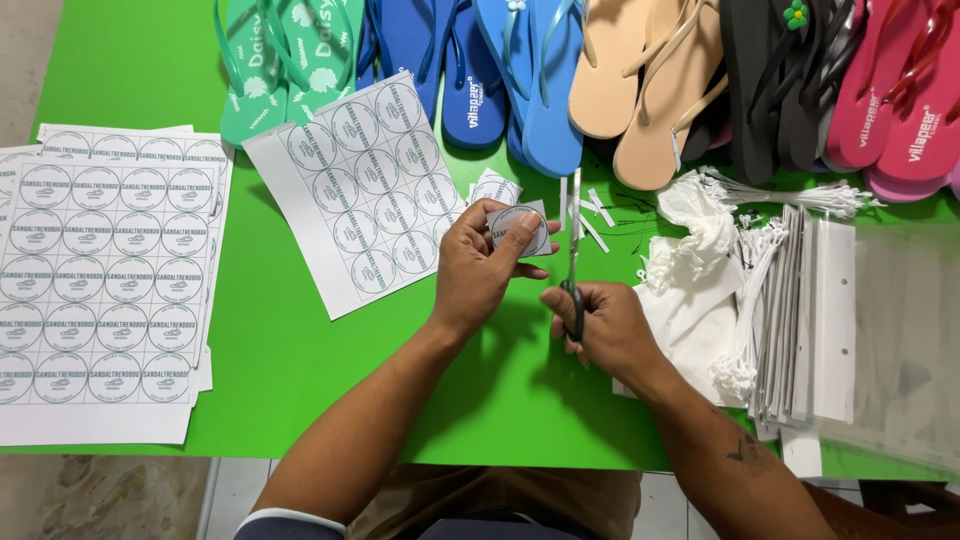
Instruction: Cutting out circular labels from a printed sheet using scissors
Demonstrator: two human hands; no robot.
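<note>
My left hand holds a small paper piece with a round printed label above the green table. My right hand grips scissors by the black handles, blades pointing up and away, just right of the label piece. A partly cut sheet of round labels lies tilted to the left of my hands. Small cut label pieces and thin white paper strips lie beyond my hands.
A stack of full label sheets lies at the left edge. Flip-flops in green, blue, tan, black and pink line the far side. White string tags, white card strips and clear bags lie right.
</note>
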